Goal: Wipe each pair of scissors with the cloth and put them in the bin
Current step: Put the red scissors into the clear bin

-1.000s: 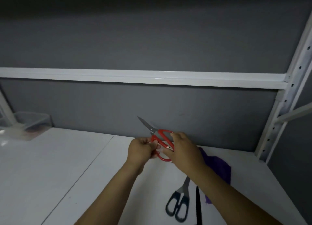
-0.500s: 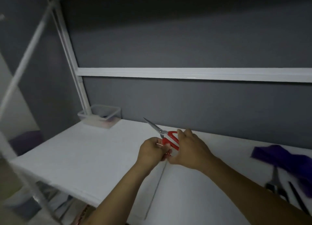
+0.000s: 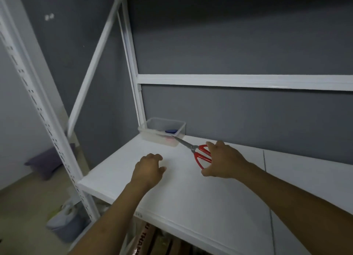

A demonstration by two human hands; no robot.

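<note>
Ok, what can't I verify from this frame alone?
- Contents of the translucent plastic bin: head view, its frosted wall blurs all but a dark blue shape.
- Right hand: its back hides the fingers gripping the red-handled scissors.
- Scissor tip: overlaps the bin's corner, so contact is unclear.
- Cloth: out of frame.

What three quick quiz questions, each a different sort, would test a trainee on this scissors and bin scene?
1. True or false: the right hand holds the red-handled scissors.
2. The scissor blades point toward: A) the clear bin, B) the floor, C) the person.
3. Fill in: the left hand holds ____.

Key: 1 true. 2 A. 3 nothing; it hovers open over the white shelf.
</note>
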